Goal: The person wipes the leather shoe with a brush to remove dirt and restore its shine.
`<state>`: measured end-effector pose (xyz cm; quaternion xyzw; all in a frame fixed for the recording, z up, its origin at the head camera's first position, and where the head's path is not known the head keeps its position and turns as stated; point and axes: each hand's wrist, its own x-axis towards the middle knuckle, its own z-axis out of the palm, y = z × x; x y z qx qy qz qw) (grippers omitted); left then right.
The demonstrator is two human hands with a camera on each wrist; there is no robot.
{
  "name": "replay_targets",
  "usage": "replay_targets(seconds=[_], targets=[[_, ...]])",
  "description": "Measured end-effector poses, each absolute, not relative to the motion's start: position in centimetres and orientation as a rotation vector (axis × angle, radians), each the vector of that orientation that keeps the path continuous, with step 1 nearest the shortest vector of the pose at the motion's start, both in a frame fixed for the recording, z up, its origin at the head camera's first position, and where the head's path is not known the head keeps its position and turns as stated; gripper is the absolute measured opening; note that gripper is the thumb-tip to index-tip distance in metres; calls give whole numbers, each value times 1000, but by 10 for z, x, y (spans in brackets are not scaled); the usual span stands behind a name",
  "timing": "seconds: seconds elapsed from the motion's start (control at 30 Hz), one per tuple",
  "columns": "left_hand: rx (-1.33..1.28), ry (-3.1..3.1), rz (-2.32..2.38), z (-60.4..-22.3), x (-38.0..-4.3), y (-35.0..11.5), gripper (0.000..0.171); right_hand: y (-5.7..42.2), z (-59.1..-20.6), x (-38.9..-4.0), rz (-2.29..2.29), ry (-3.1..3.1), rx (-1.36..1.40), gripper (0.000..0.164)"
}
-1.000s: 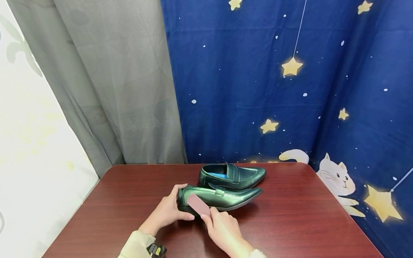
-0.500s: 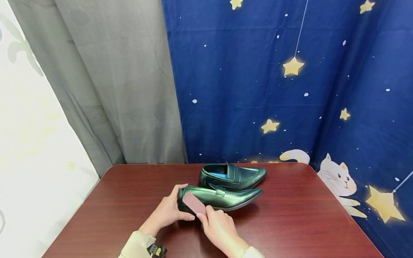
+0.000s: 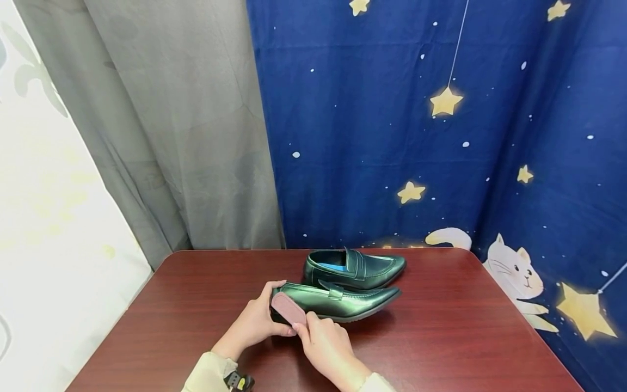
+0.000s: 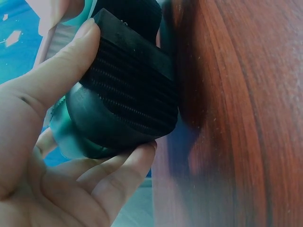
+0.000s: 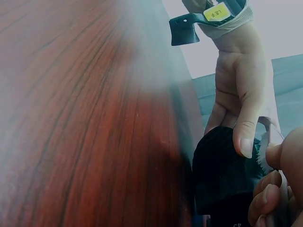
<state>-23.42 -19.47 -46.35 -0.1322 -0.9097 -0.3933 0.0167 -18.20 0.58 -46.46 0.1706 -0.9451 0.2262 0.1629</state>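
A shiny green loafer [image 3: 350,305] is tilted on its side, toe to the right, its sole edge showing in the head view. My left hand [image 3: 254,322] grips it round the heel, thumb on the black ridged heel block [image 4: 135,82] and fingers underneath in the left wrist view. In my right hand [image 3: 329,344] is a brush with a flat pink back [image 3: 289,308], pinched between thumb and fingers. White bristles [image 5: 262,156] face the loafer's heel side in the right wrist view. The brush head overlaps the rear side of the shoe.
The matching green loafer [image 3: 374,270] stands upright just behind, with a blue insole inside. Both are on a reddish-brown wooden table [image 3: 465,332]. A grey curtain [image 3: 196,136] and a blue star-patterned curtain [image 3: 352,136] hang behind the table.
My right hand has slid the brush leftward along the loafer's side to the heel, near my left fingers. The left hand and both shoes have stayed in place.
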Motion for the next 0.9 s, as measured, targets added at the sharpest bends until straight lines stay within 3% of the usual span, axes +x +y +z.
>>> replay_targets(seconds=[0.9], targets=[[-383, -2847, -1281, -463, -232, -195, 109, 22, -460, -181, 643, -2744, 444, 38]])
